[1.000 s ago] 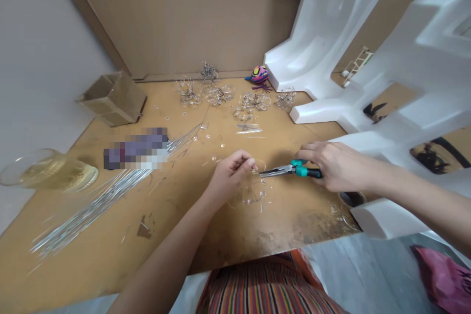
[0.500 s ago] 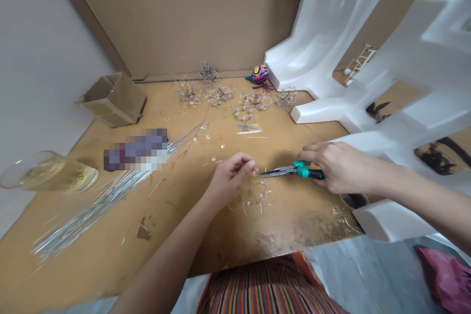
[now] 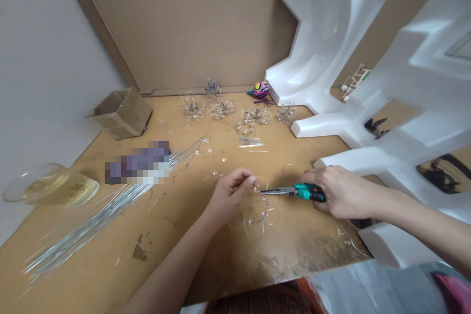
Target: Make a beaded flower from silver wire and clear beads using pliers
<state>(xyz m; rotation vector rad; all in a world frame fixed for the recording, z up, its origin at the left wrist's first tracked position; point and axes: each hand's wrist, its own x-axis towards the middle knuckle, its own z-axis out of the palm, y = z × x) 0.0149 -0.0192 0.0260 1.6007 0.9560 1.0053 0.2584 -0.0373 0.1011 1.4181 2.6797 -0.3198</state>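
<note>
My left hand (image 3: 235, 190) pinches a loop of thin wire strung with clear beads (image 3: 264, 214), which hangs below the fingertips over the table. My right hand (image 3: 338, 191) is wrapped round the teal and black handles of long-nose pliers (image 3: 290, 190). The pliers point left, their jaws looking closed and their tip right at the wire by my left fingertips. Whether the tip grips the wire is too small to tell. Several coiled wire pieces with clear beads (image 3: 222, 108) lie at the back of the table.
A bundle of straight silver wires (image 3: 99, 221) lies at left, beside a blurred purple item (image 3: 138, 162). A glass of yellowish liquid (image 3: 55, 186) and a cardboard box (image 3: 121, 114) stand at the left edge. White moulded plastic (image 3: 320, 130) rises at right; a colourful toy (image 3: 260, 89) sits at the back.
The whole scene has shifted slightly downward in view. The pliers' handles look more closed together and the pliers lie more level. Both hands keep their places at the wire.
</note>
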